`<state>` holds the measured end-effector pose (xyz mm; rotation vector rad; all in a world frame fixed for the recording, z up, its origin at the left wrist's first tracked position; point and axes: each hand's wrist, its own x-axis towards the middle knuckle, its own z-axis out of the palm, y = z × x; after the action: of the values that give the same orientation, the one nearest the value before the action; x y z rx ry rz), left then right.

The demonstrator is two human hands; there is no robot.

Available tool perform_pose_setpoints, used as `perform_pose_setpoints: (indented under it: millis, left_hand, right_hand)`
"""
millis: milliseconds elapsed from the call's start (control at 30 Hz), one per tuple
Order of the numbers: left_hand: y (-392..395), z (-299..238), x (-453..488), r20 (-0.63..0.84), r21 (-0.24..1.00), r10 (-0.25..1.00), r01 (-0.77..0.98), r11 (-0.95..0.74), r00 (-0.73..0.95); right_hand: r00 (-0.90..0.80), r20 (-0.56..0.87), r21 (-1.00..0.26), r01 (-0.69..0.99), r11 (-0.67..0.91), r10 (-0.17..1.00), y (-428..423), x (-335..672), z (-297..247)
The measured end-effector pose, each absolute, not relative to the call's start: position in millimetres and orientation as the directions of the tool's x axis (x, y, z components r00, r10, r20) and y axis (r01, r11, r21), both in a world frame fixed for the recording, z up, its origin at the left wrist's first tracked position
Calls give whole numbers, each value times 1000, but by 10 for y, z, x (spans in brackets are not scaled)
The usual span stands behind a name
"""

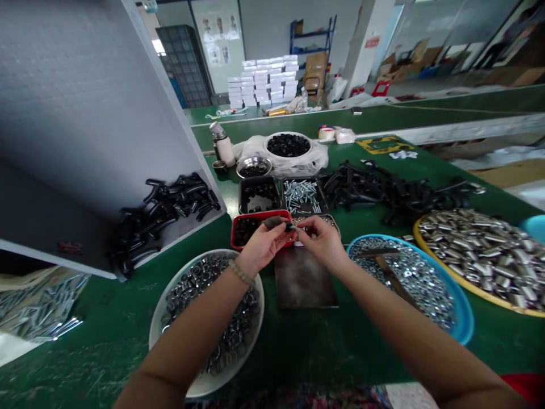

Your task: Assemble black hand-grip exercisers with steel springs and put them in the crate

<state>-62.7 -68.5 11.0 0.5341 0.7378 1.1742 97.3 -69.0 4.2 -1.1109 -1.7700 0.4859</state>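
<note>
My left hand (263,248) is closed around a small black part (272,222), its kind too blurred to name. The fingertips of my right hand (322,241) are pinched together against the end of that part, on something small and pale that I cannot make out. Both hands meet above a red tray (235,232) of dark pieces and a tray of small coppery pieces (334,222). Below them a dark metal plate (305,281) lies flat on the green table (293,346).
A white basin (155,318) of metal rings stands left, a blue basin (466,318) of small metal parts with a hammer (392,272) right. Beyond are a yellow-rimmed basin (460,271), black handles (383,190), a screw tray (303,195) and a grey bin (170,125).
</note>
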Motion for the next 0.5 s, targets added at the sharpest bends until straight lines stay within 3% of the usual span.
perform_pose_setpoints:
  millis: [167, 200, 267, 333, 400, 500]
  left_hand:
    - [-1130, -5, -453, -157, 763, 975, -608, 219, 156]
    - [-1213, -25, -445, -117, 798, 982, -575, 181, 147]
    - [-1405, -60, -467, -83, 854, 989, -503, 134, 123]
    - [-1629, -87, -511, -140, 863, 978, -466, 196, 153]
    - [-1856, -108, -536, -242, 814, 937, -473, 337, 252]
    - [-2115, -137, -489, -347, 707, 863, -502, 498, 367]
  right_hand:
    - [-281, 647, -450, 609, 653, 708, -1085, 922, -135]
    - [-299, 648, -454, 588, 670, 701, -1157, 933, -162]
    - [-252, 611, -604, 464, 648, 750, -1312, 974, -207]
    - [-170, 474, -834, 227, 503, 864, -1477, 1026, -242]
    - [-172, 201, -979, -17, 201, 964, -1630, 1068, -276]
    - [-297, -174, -960, -161, -229, 939, -1797, 1080, -353]
